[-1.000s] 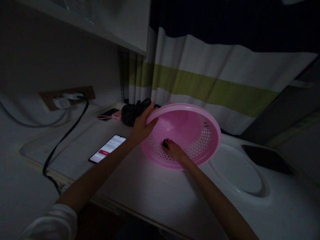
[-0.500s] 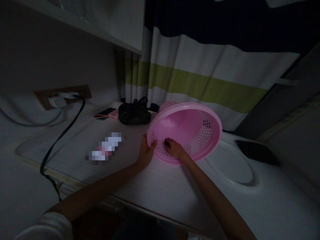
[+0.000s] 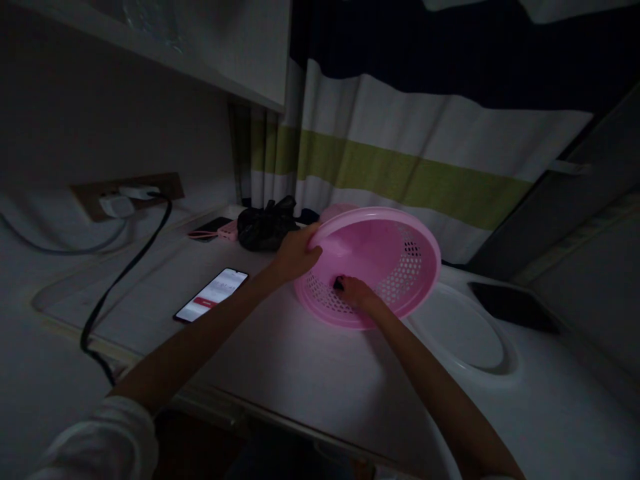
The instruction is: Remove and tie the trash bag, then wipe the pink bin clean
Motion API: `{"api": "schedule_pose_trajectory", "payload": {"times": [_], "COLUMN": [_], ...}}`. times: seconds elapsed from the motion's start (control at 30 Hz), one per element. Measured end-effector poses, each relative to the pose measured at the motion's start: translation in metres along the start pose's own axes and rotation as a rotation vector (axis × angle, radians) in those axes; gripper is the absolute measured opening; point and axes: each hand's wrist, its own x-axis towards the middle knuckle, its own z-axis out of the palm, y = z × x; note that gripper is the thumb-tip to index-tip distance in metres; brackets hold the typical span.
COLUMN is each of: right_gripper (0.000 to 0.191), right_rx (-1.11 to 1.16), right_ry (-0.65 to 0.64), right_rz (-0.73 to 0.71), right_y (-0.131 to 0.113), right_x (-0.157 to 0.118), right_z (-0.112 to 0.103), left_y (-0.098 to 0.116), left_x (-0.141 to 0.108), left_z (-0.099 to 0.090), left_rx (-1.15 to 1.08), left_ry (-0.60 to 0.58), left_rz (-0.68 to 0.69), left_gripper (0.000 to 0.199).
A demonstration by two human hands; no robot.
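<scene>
A pink plastic basket (image 3: 370, 250) with rows of holes in its wall is tipped on its side, its mouth facing me. My left hand (image 3: 299, 253) grips the upper left of its rim, thumb on the inside. Inside the basket, my right hand (image 3: 356, 293) is closed on a small black object (image 3: 339, 283) at the perforated wall. Most of that object is hidden by the fingers, and its kind does not show in the dim light.
Left of the basket lies a lit phone (image 3: 213, 295). Behind are a black plastic bag (image 3: 265, 225) and a pink power bank (image 3: 229, 230). To the right are a white oval lid (image 3: 465, 327) and a dark flat panel (image 3: 513, 307). A black cable (image 3: 130, 267) hangs at left.
My left hand has slid up the basket's rim from the lower left to the upper left. My right hand has shifted slightly along the wall, still holding the black object.
</scene>
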Motion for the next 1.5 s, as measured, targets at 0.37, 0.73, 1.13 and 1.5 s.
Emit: {"api": "schedule_pose_trajectory", "payload": {"times": [0.37, 0.73, 1.13, 1.5], "right_gripper": [0.069, 0.085, 0.076, 0.073], "right_rx": [-0.044, -0.067, 0.012, 0.0], "right_ry": [-0.049, -0.017, 0.016, 0.043], "right_rz": [-0.113, -0.017, 0.062, 0.078], "right_y": [0.027, 0.026, 0.01, 0.008], "right_x": [0.005, 0.002, 0.018, 0.016], "right_z": [-0.002, 0.016, 0.027, 0.027], "left_y": [0.002, -0.005, -0.035, -0.001], "left_x": [-0.016, -0.02, -0.086, -0.048], "left_z": [0.014, 0.019, 0.072, 0.014], "left_rx": [0.095, -0.146, -0.501, -0.217], "left_ry": [0.159, 0.151, 0.433, 0.337], "left_rz": [-0.055, 0.031, -0.218, 0.085], "left_gripper": [0.032, 0.043, 0.037, 0.059]}}
